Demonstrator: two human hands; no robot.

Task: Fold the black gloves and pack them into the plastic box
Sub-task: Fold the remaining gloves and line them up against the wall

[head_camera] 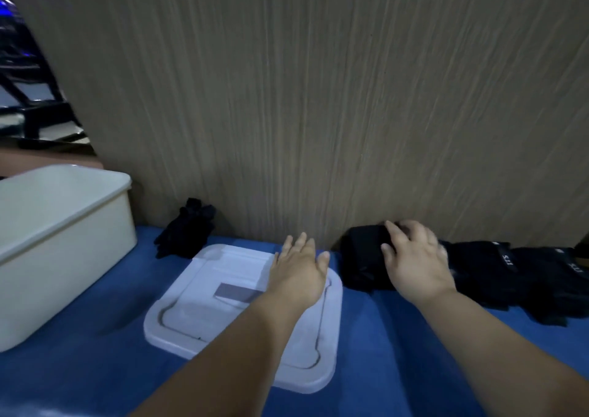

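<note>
1. Step in hand, as I judge it: picking up one black glove bundle (360,263), which lies just right of the lid (223,305), so it can be packed.
2. The right hand (414,263) rests on top of that bundle. Its fingers curl over the far edge and the thumb sits on the near side, so it looks like a grip, though motion blur softens the fingertips.
3. The left hand (299,270) hangs over the lid's far right corner, palm down, with the fingers straight and close together and the thumb out. It holds nothing.
4. Both forearms reach forward over the blue table (398,353), towards the wooden panel (318,97) behind the lid.
5. The box (63,241) stands open, left of the lid. Its inside is hidden from here.
6. More gloves (526,276) lie further right of the lid, and a small heap (185,231) lies at its far left corner.
7. The next move probably calls for lifting the bundle without letting it unfold and carrying it across the lid to the box.
</note>
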